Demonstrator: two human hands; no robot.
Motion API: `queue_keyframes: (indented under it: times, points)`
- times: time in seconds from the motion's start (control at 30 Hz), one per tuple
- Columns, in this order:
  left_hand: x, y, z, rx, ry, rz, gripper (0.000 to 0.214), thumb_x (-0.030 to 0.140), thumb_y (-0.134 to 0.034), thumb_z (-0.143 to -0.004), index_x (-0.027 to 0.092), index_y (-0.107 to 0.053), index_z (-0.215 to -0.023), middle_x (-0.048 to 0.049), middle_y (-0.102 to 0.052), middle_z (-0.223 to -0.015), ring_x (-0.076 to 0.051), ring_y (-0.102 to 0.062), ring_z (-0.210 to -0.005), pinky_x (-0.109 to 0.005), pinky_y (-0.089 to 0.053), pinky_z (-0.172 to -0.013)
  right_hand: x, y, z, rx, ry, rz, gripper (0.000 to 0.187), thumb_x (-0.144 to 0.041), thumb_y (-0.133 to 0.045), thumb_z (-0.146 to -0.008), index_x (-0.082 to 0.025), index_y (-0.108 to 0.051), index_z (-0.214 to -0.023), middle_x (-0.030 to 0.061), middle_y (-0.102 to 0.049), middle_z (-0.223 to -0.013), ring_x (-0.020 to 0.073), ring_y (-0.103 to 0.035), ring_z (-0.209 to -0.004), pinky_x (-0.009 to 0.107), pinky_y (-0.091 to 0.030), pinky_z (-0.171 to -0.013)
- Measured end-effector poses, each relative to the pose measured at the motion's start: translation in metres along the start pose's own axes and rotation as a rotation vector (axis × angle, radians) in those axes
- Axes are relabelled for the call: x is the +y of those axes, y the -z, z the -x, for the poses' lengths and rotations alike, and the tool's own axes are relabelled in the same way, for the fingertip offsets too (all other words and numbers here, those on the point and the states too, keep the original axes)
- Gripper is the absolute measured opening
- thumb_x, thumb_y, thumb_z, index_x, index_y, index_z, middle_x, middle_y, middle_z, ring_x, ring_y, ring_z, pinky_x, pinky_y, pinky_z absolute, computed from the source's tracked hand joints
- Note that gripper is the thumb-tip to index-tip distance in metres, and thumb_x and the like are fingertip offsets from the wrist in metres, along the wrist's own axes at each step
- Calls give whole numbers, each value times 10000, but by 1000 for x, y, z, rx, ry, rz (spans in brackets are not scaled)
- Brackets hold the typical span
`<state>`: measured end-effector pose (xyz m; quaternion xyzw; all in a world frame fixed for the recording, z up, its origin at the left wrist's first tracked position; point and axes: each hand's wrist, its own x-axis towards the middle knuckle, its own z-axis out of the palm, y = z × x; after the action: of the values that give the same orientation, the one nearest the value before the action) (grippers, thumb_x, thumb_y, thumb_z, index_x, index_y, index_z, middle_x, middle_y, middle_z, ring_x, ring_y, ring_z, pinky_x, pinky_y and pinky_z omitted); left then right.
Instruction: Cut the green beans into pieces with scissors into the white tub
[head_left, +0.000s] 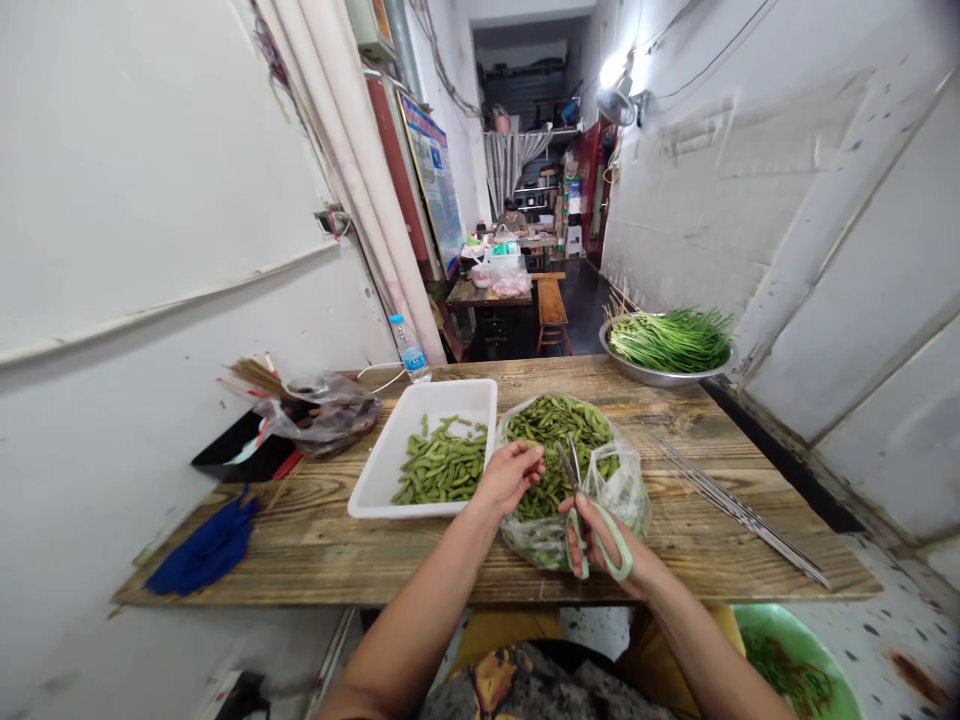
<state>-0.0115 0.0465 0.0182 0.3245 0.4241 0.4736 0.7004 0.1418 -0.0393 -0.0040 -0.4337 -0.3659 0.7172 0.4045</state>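
My left hand [513,472] hovers over a clear plastic bag [630,490] full of green pods [559,425], its fingers pinched on one pod at the bag's left rim. My right hand [600,545] grips green-handled scissors [592,520], blades open and pointing up over the bag. To the left of the bag sits a white rectangular tray [457,400] with a heap of trimmed pods [442,468] in it. All of this rests on a wooden table [337,545].
A metal bowl [660,375] of long green stalks stands at the back right, thin metal skewers [735,505] lie on the right. A water bottle [409,350], a crumpled bag [330,415], a blue cloth [206,550], a green basin [795,660] below. A person sits far down the corridor [512,217].
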Motion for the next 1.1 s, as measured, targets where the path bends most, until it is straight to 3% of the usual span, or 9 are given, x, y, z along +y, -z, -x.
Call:
queue_keyframes:
  times: [0.53,0.6,0.67,0.73,0.8,0.83,0.87,1.0,1.1]
  points:
    - [-7,-1,4,46,-34,-160,292,253,-753,-653,146,-482,-639,-26,-636,-558,-107,-599,-522,-208,-465,-533,-3,-3,0,74,3,204,456,-639,-584,-717,-196,-493,-777,-103,-426,-446,55,-352,-281,183,-321,-257]
    - [2,12,2,163,-149,-288,217,251,-696,-699,153,-505,-674,-17,-628,-583,-131,-610,-561,-247,-482,-574,-1,-3,-2,88,0,215,457,-634,-597,-709,-194,-495,-773,-99,-430,-448,56,-355,-282,181,-307,-252]
    - [17,31,2,409,-390,-527,114,236,-630,-742,156,-549,-745,-21,-630,-652,-161,-623,-643,-296,-493,-652,2,-1,-3,74,11,174,452,-627,-598,-718,-195,-505,-810,-84,-465,-493,62,-390,-313,185,-325,-275]
    - [34,50,4,684,-642,-872,110,205,-581,-765,158,-607,-861,-67,-654,-842,-209,-618,-852,-360,-467,-807,4,1,-3,35,7,88,451,-627,-571,-747,-200,-516,-880,-63,-504,-556,75,-445,-377,197,-375,-329]
    - [47,61,7,859,-735,-1191,247,176,-566,-762,174,-630,-1001,-120,-610,-1109,-279,-522,-1095,-443,-386,-930,4,3,-3,-14,-19,-11,448,-626,-535,-779,-208,-520,-939,-47,-525,-601,91,-488,-445,219,-427,-400]
    - [49,61,6,861,-754,-1321,282,173,-559,-768,184,-634,-1040,-128,-577,-1188,-294,-475,-1154,-461,-352,-957,3,3,-2,-39,-32,-53,444,-625,-521,-791,-211,-522,-952,-42,-529,-611,99,-500,-466,232,-444,-428]
    - [49,58,4,788,-763,-1431,285,176,-549,-783,196,-640,-1052,-125,-565,-1215,-292,-460,-1168,-459,-335,-967,1,3,-2,-59,-41,-86,436,-620,-515,-798,-212,-524,-952,-39,-528,-614,104,-503,-475,244,-452,-445]
    - [26,28,-19,221,-707,-1772,236,160,-454,-864,209,-682,-894,-79,-656,-966,-230,-536,-1000,-425,-332,-943,-5,1,1,-70,-44,-115,405,-597,-526,-804,-210,-532,-925,-35,-522,-604,108,-491,-467,257,-445,-448]
    - [5,12,-41,192,-607,-1935,260,73,-438,-836,149,-675,-759,-114,-643,-894,-273,-502,-1032,-477,-301,-958,-4,3,3,-48,-40,-79,406,-596,-528,-802,-207,-522,-916,-42,-519,-592,104,-480,-446,253,-440,-429]
